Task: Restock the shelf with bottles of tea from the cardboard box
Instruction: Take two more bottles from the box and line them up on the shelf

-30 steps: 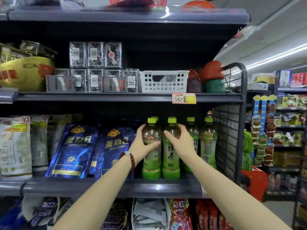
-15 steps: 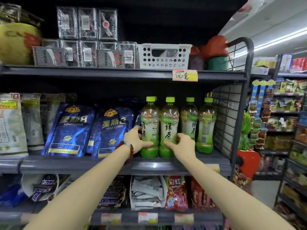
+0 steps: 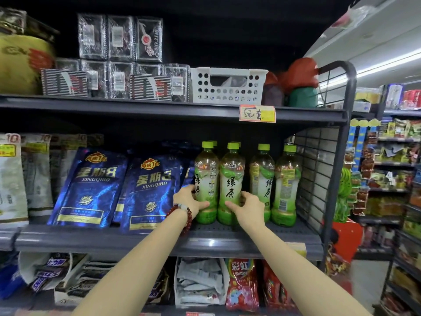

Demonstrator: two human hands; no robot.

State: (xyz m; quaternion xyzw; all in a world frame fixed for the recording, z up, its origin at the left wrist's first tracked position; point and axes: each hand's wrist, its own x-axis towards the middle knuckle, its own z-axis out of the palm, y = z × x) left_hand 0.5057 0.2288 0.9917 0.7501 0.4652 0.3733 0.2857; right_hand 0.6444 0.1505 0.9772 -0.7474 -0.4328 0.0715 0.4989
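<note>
Several green tea bottles with lime caps stand upright on the grey middle shelf (image 3: 227, 244), at its right end. My left hand (image 3: 189, 198) grips the lower part of the leftmost front bottle (image 3: 206, 176). Beside it, my right hand (image 3: 245, 207) grips the lower part of the second front bottle (image 3: 231, 176). Both bottles rest on the shelf. Two more bottles (image 3: 262, 179) (image 3: 286, 185) stand to the right, near the wire side panel. More caps show behind the front row. The cardboard box is out of view.
Blue snack bags (image 3: 91, 185) stand just left of the bottles. A white perforated basket (image 3: 227, 86) and wrapped boxes sit on the shelf above. Candy packs fill the shelf below. The wire side panel (image 3: 316, 179) closes the right end; an aisle with other racks lies beyond.
Both hands slid down from the bottles' shoulders to their lower halves. The view tilted downward, so the shelves appear higher in frame.
</note>
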